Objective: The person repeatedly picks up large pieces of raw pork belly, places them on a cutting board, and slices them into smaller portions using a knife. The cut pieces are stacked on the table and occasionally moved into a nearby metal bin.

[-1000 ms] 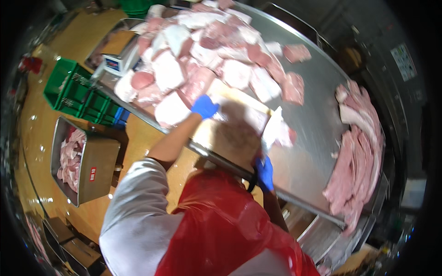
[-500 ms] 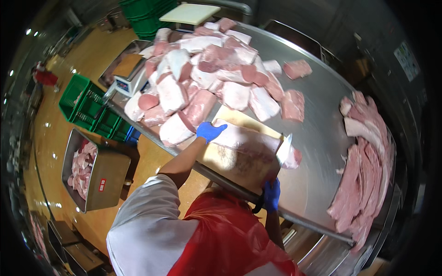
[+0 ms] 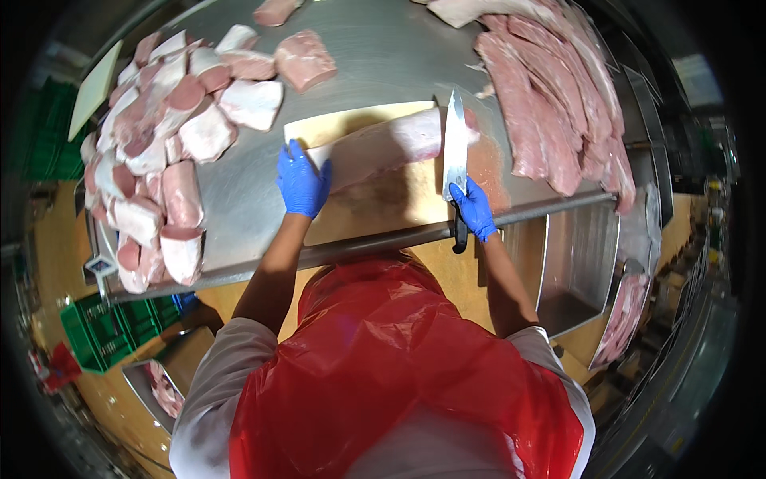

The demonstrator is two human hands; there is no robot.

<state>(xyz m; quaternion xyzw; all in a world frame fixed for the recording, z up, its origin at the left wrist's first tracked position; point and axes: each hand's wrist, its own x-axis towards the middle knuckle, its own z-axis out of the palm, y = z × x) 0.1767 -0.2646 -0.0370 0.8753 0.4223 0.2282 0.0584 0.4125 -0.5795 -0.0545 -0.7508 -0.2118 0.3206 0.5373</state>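
A long slab of pale pork loin with a skin of fat lies across a cream cutting board on the steel table. Around its left end my left hand, in a blue glove, is closed, with fingers and thumb against the meat. My right hand, also blue-gloved, grips the black handle of a large knife. Its wide blade points away from me, at the loin's right end. Behind the blade a smaller bit of meat shows in part.
A heap of cut pork chunks covers the table's left side. Long strips of pork lie at the right. Below the table edge stand green crates, a metal bin with meat and a steel trough.
My view has swung to the right, so the heap now sits farther left. The left hand stays at the loin's left end, and the knife now shows fully at its right end.
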